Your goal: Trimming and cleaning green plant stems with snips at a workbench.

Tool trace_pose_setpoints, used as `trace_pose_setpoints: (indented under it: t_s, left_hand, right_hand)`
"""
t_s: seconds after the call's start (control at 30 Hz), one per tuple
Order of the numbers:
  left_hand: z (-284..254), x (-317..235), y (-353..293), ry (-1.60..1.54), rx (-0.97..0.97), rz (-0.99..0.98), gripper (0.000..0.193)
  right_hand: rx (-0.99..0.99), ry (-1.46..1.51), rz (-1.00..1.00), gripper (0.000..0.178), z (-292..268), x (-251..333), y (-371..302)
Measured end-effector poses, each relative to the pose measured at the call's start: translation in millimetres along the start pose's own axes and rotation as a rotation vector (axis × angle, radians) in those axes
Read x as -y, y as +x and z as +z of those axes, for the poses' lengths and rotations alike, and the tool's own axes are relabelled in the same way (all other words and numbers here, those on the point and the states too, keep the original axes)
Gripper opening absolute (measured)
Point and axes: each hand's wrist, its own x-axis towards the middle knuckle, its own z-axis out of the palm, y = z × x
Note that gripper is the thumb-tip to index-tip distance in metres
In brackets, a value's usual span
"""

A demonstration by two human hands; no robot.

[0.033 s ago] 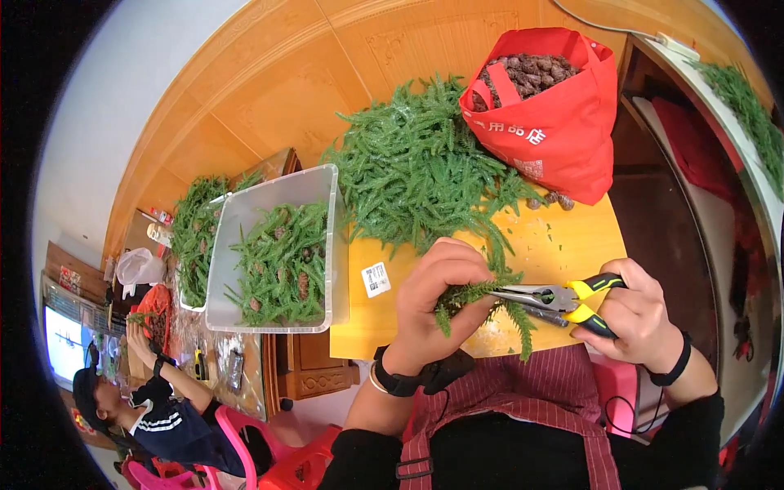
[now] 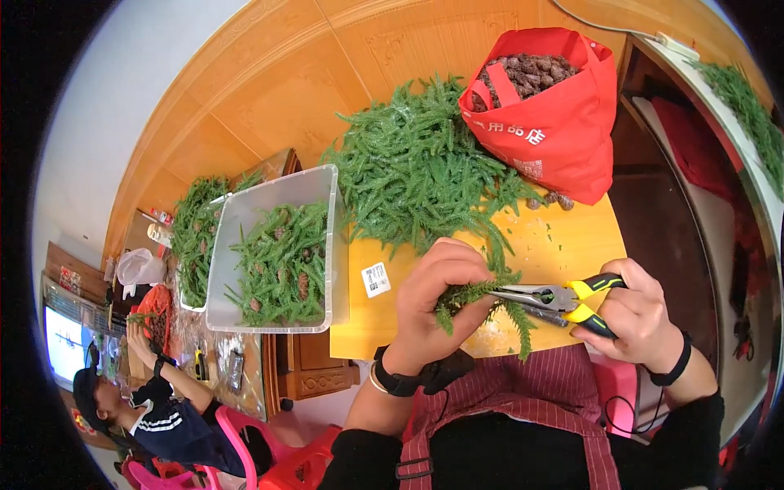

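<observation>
My left hand [image 2: 445, 294] is closed around a green artificial pine sprig [image 2: 518, 320], near the front edge of the yellow table. My right hand [image 2: 630, 314] grips the yellow-and-black handles of a pair of pliers [image 2: 551, 296]. Their metal jaws reach to the sprig right beside my left fingertips. Whether the jaws are fully closed on the stem is hidden by needles and fingers. Beyond my hands lies a big heap of green pine sprigs [image 2: 416, 163]. Small cut bits are scattered on the table [image 2: 572, 245].
A red bag [image 2: 539, 122] full of pine cones stands at the back right. At left, a clear plastic bin [image 2: 333, 245] holds sprigs with cones. A white label [image 2: 376, 279] lies on the table. Farther left, a person [image 2: 163, 416] works at another table beside pink chairs.
</observation>
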Motion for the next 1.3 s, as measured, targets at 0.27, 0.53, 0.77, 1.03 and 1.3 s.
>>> trace_pose_setpoints:
  t_s: [0.27, 0.53, 0.77, 1.03, 1.3]
  left_hand:
    - [4.1, -3.0, -0.8, 0.041, -0.001, -0.085, 0.015]
    - [3.7, -2.2, -2.9, -0.035, 0.029, -0.155, 0.013]
    - [-1.0, 2.2, -4.2, -0.066, 0.056, -0.126, 0.012]
    - [-3.2, 2.5, -3.4, -0.07, 0.061, -0.106, 0.013]
    - [-6.3, 2.6, -3.4, -0.061, 0.068, -0.095, 0.014]
  right_hand:
    - [0.071, 0.025, 0.116, 0.029, -2.1, 4.3, -3.0]
    - [0.055, 0.033, 0.113, 0.032, -2.7, -2.5, -3.2]
    - [0.078, -0.061, 0.071, 0.03, -13.3, -3.6, 4.6]
    - [0.072, -0.154, 0.011, 0.032, -14.8, -3.7, 8.5]
    - [0.05, -0.16, -0.066, 0.034, -10.4, -8.3, 7.8]
